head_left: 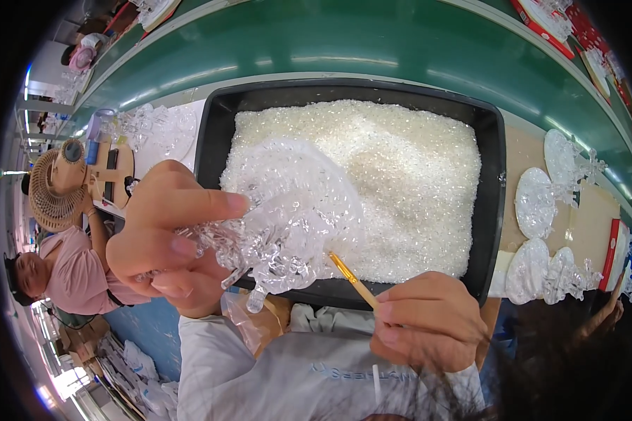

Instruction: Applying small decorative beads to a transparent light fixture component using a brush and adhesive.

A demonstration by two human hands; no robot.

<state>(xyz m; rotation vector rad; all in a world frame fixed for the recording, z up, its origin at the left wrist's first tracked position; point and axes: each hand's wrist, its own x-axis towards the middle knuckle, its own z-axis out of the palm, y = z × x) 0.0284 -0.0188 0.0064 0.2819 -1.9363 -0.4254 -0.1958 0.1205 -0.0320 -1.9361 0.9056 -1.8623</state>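
My left hand (pixel 168 242) is closed on a clear plastic ornament (pixel 288 242), gripping its knobbly, branching end between thumb and fingers. The ornament has a round, frosted disc-like part and is held tilted over the left side of a black tray (pixel 495 203). White, glittering granules (pixel 418 186) fill the tray, heaped toward its middle. In my right hand (pixel 428 323) is a thin paintbrush (pixel 361 289) with a gold-coloured ferrule, pinched by its handle. The brush tip points up and left, at the lower edge of the ornament; whether it touches cannot be made out.
Similar clear ornaments (pixel 535 203) lie right of the tray, and more (pixel 165 130) lie to its left. A green conveyor-like surface (pixel 295 42) runs behind. On the left are a fan (pixel 53 182) and a person in a pink shirt (pixel 81 266).
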